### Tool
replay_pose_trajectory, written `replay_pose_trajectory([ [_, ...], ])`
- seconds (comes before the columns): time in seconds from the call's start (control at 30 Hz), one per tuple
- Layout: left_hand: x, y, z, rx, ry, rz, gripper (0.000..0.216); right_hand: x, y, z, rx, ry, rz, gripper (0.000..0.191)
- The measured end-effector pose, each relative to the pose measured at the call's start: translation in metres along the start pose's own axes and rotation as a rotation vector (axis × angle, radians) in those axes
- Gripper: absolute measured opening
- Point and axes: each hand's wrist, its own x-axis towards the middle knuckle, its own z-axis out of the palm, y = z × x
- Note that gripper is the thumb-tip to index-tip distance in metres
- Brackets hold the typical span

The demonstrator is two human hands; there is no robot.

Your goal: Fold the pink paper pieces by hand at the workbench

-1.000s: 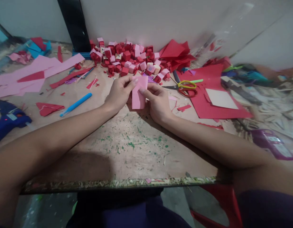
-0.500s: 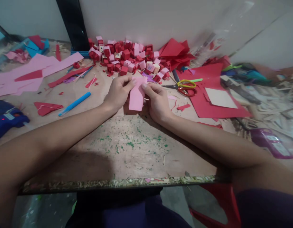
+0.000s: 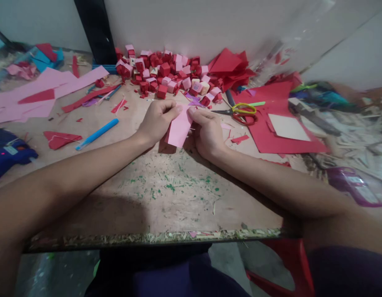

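Between my two hands is a strip of pink paper (image 3: 179,130), held above the table with its lower end hanging toward me. My left hand (image 3: 158,121) pinches its upper left side between thumb and fingers. At the upper right side, my right hand (image 3: 207,130) grips the paper with the thumb on top. A thin pale stick end shows beside the right fingers; what it belongs to is hidden. Just beyond the hands lies a heap of small red and pink paper-covered cubes (image 3: 164,70). Scissors (image 3: 240,112) with yellow and red handles rest right of my right hand.
A blue pen (image 3: 98,134) and a blue glue gun (image 3: 14,152) lie to the left, below pink paper sheets (image 3: 39,95). Red paper (image 3: 268,136) with a cream card (image 3: 289,127) lies right, near wood scraps (image 3: 361,144) and a purple object (image 3: 353,185).
The pink strip has tilted, its lower end swinging slightly left and toward me. Both hands keep their hold and have barely moved.
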Motion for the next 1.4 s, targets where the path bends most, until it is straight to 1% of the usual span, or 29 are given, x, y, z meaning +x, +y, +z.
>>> replay_pose_trajectory([
  [0.13, -0.001, 0.002, 0.000, -0.006, -0.003, -0.029, 0.037, 0.001, 0.000, 0.000, 0.047, -0.005, -0.021, 0.050],
  [0.2, -0.001, 0.002, 0.000, -0.016, -0.026, -0.044, 0.037, 0.003, 0.002, 0.000, 0.061, -0.024, -0.037, 0.049],
  [0.27, -0.002, 0.004, 0.000, -0.018, -0.050, -0.051, 0.038, 0.004, 0.004, -0.002, 0.059, -0.040, -0.058, 0.050],
  [0.37, -0.002, 0.005, 0.000, -0.013, -0.048, -0.041, 0.040, 0.005, 0.005, -0.002, 0.019, -0.033, -0.068, 0.055],
  [0.47, -0.001, 0.005, 0.000, -0.006, -0.002, -0.030, 0.037, 0.004, 0.004, -0.001, -0.006, -0.046, -0.017, 0.056],
  [0.57, 0.001, 0.002, -0.001, 0.012, 0.081, -0.005, 0.035, 0.003, 0.004, -0.001, -0.011, -0.127, 0.030, 0.054],
  [0.63, 0.002, 0.000, -0.002, 0.030, 0.118, 0.023, 0.034, 0.003, 0.004, -0.002, -0.024, -0.163, 0.028, 0.051],
  [0.77, 0.002, -0.003, -0.002, 0.055, 0.120, 0.060, 0.032, 0.005, 0.007, -0.006, -0.063, -0.138, -0.013, 0.047],
  [0.9, 0.002, -0.003, -0.002, 0.022, 0.073, 0.030, 0.036, 0.006, 0.009, -0.007, -0.047, -0.107, -0.028, 0.046],
  [1.0, 0.002, -0.002, -0.001, 0.027, 0.054, 0.013, 0.040, 0.004, 0.008, -0.005, -0.033, -0.108, -0.012, 0.048],
  [1.17, 0.003, -0.004, -0.001, 0.044, 0.100, 0.032, 0.042, 0.001, 0.003, -0.002, -0.009, -0.175, 0.055, 0.045],
  [1.4, 0.002, -0.007, -0.003, 0.077, 0.114, 0.067, 0.048, 0.004, 0.005, -0.007, -0.116, -0.164, -0.022, 0.049],
])
